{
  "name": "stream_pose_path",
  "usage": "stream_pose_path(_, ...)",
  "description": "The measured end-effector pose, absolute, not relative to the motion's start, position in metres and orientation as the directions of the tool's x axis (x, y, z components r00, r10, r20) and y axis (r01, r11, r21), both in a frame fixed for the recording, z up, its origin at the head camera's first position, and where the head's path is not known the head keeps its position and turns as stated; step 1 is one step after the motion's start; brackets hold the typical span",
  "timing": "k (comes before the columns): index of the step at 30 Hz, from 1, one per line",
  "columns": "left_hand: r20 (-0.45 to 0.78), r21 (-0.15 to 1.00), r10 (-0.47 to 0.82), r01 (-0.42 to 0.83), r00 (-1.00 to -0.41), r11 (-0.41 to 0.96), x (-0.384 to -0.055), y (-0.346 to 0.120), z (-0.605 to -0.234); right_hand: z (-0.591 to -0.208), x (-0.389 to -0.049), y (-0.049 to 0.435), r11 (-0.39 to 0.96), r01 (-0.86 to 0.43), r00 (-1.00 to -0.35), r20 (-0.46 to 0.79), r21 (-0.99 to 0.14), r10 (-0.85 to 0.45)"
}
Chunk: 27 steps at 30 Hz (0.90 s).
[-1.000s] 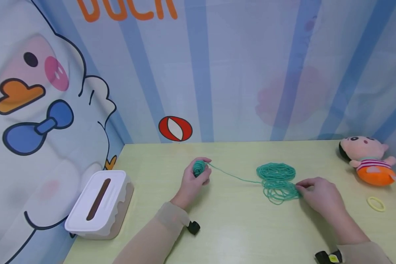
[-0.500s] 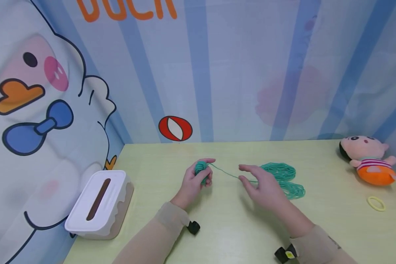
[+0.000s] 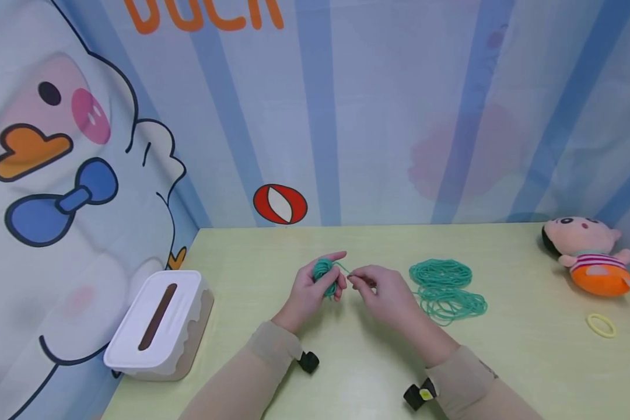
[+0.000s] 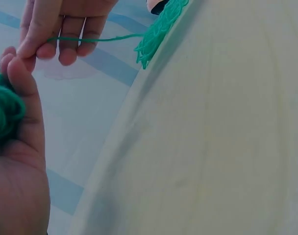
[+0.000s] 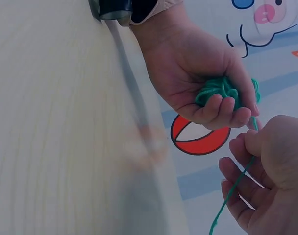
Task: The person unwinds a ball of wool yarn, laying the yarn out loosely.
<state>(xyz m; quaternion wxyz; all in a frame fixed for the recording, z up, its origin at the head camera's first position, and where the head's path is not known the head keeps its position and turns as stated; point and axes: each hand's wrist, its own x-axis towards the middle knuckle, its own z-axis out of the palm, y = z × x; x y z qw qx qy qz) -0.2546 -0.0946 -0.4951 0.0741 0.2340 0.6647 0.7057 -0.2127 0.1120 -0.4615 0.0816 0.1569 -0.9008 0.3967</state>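
Note:
A small ball of green yarn (image 3: 322, 269) sits in my left hand (image 3: 305, 294), with the fingers and thumb curled round it and the index finger stretched out. Close on its right, my right hand (image 3: 388, 294) pinches the yarn strand between thumb and index finger. In the right wrist view the strand (image 5: 231, 193) runs from the wound yarn (image 5: 221, 91) through the pinch and down past the other fingers. Loose loops of green yarn (image 3: 441, 273) lie on the table to the right of my right hand, and the left wrist view shows the strand (image 4: 112, 38) leading to them.
A white tissue box (image 3: 157, 321) with a brown slot stands at the table's left. At the right lie a plush doll (image 3: 590, 256) in orange shorts and a yellow ring (image 3: 601, 325). A printed curtain (image 3: 373, 116) rises behind the table's back edge.
My right hand has left the loose yarn loops and moved left along the strand, up beside the ball. My left hand stays nearly in place, turning the ball slightly.

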Motion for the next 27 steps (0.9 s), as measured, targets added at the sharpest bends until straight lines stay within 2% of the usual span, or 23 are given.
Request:
stream_pose_path(11,0.206,0.973,0.306,0.227,-0.930,0.035,-0.257,-0.096,-0.502,-0.470,-0.199,0.142,0.599,-0.367,-0.914,0.394,-0.711,-0.092)
stream_pose_path(15,0.226,0.973,0.297,0.231,-0.928,-0.020,-0.257,-0.095,-0.501,-0.478,-0.197,0.156,0.585,-0.394,-0.893,0.445,-0.709,-0.062)
stream_pose_path(23,0.194,0.966,0.312,0.126,-0.930,-0.224,-0.259,-0.090,-0.498,-0.493,-0.196,0.191,0.602,-0.498,-0.788,0.615,-0.624,-0.014)
stream_pose_path(27,0.204,0.972,0.288,0.158,-0.936,-0.175,-0.261,-0.092,-0.499,-0.496,-0.196,0.207,0.594,-0.518,-0.757,0.653,-0.615,0.016)
